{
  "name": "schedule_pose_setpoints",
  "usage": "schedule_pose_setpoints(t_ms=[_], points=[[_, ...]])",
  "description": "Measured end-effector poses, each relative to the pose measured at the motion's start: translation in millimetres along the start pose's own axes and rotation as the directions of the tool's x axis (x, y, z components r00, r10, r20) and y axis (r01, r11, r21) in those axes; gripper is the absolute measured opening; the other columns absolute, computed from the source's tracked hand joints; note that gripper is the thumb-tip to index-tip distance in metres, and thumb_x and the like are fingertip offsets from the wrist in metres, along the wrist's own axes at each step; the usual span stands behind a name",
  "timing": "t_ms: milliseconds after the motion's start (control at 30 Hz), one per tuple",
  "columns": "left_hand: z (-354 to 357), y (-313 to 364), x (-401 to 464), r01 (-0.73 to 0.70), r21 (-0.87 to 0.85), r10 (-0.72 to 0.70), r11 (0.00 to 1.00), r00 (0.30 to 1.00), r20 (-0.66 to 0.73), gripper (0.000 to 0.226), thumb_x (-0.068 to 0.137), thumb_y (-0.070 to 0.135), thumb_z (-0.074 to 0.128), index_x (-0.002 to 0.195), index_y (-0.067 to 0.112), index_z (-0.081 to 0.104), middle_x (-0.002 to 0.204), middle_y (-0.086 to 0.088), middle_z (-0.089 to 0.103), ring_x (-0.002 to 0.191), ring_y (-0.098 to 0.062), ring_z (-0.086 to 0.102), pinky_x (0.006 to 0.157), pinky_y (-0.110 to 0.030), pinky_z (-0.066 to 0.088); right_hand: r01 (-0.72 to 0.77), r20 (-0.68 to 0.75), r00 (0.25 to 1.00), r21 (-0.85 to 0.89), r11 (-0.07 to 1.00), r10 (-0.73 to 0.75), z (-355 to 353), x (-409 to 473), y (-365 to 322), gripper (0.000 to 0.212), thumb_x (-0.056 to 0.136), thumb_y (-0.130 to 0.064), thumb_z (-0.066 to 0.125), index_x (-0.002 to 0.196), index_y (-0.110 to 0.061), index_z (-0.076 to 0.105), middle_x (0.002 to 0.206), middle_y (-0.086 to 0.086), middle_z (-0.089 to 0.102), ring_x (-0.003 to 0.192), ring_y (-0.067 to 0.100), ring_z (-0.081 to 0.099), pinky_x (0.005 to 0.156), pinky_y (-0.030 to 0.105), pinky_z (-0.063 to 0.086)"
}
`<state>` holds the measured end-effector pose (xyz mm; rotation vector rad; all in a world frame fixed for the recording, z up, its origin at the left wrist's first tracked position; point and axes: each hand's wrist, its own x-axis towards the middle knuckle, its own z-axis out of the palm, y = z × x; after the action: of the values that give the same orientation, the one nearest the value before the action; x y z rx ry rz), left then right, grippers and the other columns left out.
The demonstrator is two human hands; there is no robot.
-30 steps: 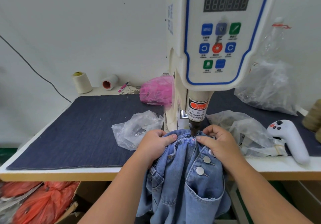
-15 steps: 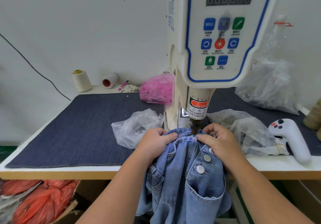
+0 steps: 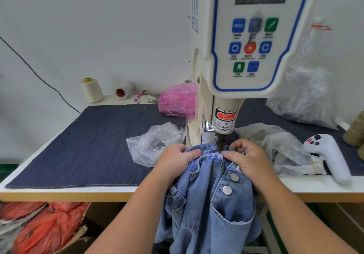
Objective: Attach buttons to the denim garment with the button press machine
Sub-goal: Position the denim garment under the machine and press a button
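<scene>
Denim garment (image 3: 212, 210) bunched at the front edge of the table (image 3: 59, 191), top hem pushed under the dark punch (image 3: 221, 143) of the button press machine (image 3: 246, 56), rest hanging down past the table's edge. Left hand (image 3: 175, 161) curled tight round a fold of the cloth just left of the punch; right hand (image 3: 248, 159) likewise gripping the cloth just right of it, thumb tip pressed beside the punch. Little room between both thumbs and the punch. Two silver buttons (image 3: 234, 177) already on the placket below the right hand.

Wide bare stretch of dark denim mat (image 3: 88, 145) to the left. Clear plastic bag (image 3: 155, 143) just beside the left hand, small metal parts dimly seen inside. Another clear bag (image 3: 275, 147) touching the right hand's far side, contents unclear. Pink bag (image 3: 177, 100) behind, against the machine's column. Large clear bag (image 3: 301, 94) at the back right. White handheld controller (image 3: 331, 157) near the right front edge. Thread cone (image 3: 91, 90) and a lying spool (image 3: 124, 90) at the back left. Orange bags (image 3: 39, 226) in a cardboard box under the table.
</scene>
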<state>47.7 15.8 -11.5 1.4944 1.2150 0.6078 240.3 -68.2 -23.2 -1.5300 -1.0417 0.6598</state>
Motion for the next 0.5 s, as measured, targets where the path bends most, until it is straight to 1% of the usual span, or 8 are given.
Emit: schedule_pose_setpoints(t_ms=[100, 200, 267, 367, 500], points=[[-0.2, 0.2, 0.3, -0.004, 0.02, 0.004, 1.0, 1.0, -0.005, 0.028, 0.085, 0.037, 0.075, 0.091, 0.01, 0.07, 0.078, -0.003, 0.077, 0.068, -0.015, 0.071, 0.071, -0.033, 0.057, -0.005, 0.004, 1.0, -0.003, 1.0, 0.005, -0.4, -0.3, -0.3, 0.018, 0.073, -0.019, 0.083, 0.074, -0.028, 0.067, 0.062, -0.008, 0.066, 0.057, 0.006, 0.062, 0.063, 0.031, 0.047], [0.3, -0.2, 1.3, -0.005, 0.023, 0.005, 1.0, 1.0, -0.005, 0.028, 0.085, 0.038, 0.075, 0.091, 0.01, 0.07, 0.079, -0.003, 0.077, 0.069, -0.016, 0.071, 0.073, -0.035, 0.057, -0.008, 0.009, 1.0, -0.001, 1.0, 0.008, -0.3, -0.6, -0.7, 0.017, 0.073, -0.019, 0.083, 0.074, -0.027, 0.068, 0.063, -0.005, 0.067, 0.058, 0.008, 0.063, 0.064, 0.033, 0.049], [0.4, -0.8, 2.3, -0.003, 0.02, 0.003, 1.0, 1.0, -0.003, 0.028, 0.085, 0.038, 0.075, 0.09, 0.011, 0.07, 0.078, -0.003, 0.077, 0.067, -0.015, 0.071, 0.071, -0.034, 0.057, -0.012, 0.007, 1.0, -0.005, 1.0, 0.012, -0.4, -0.7, -0.8, 0.017, 0.073, -0.02, 0.083, 0.075, -0.027, 0.068, 0.063, -0.005, 0.067, 0.06, 0.01, 0.063, 0.065, 0.034, 0.05], [-0.3, -1.6, 3.2, -0.003, 0.027, 0.003, 1.0, 1.0, 0.001, 0.027, 0.085, 0.038, 0.075, 0.089, 0.012, 0.07, 0.075, -0.001, 0.076, 0.063, -0.012, 0.07, 0.065, -0.028, 0.055, -0.017, 0.01, 1.0, -0.003, 1.0, 0.017, -0.4, -0.6, -1.1, 0.017, 0.073, -0.02, 0.083, 0.075, -0.027, 0.068, 0.063, -0.006, 0.067, 0.059, 0.008, 0.063, 0.065, 0.034, 0.05], [0.1, -2.1, 3.8, -0.007, 0.013, 0.007, 1.0, 1.0, -0.003, 0.025, 0.085, 0.036, 0.075, 0.086, 0.012, 0.069, 0.075, -0.002, 0.076, 0.067, -0.016, 0.071, 0.072, -0.035, 0.057, -0.023, 0.015, 1.0, 0.013, 1.0, 0.022, 0.5, -0.7, -1.7, 0.017, 0.07, -0.023, 0.084, 0.074, -0.026, 0.067, 0.06, -0.01, 0.064, 0.056, 0.006, 0.061, 0.063, 0.032, 0.047]])
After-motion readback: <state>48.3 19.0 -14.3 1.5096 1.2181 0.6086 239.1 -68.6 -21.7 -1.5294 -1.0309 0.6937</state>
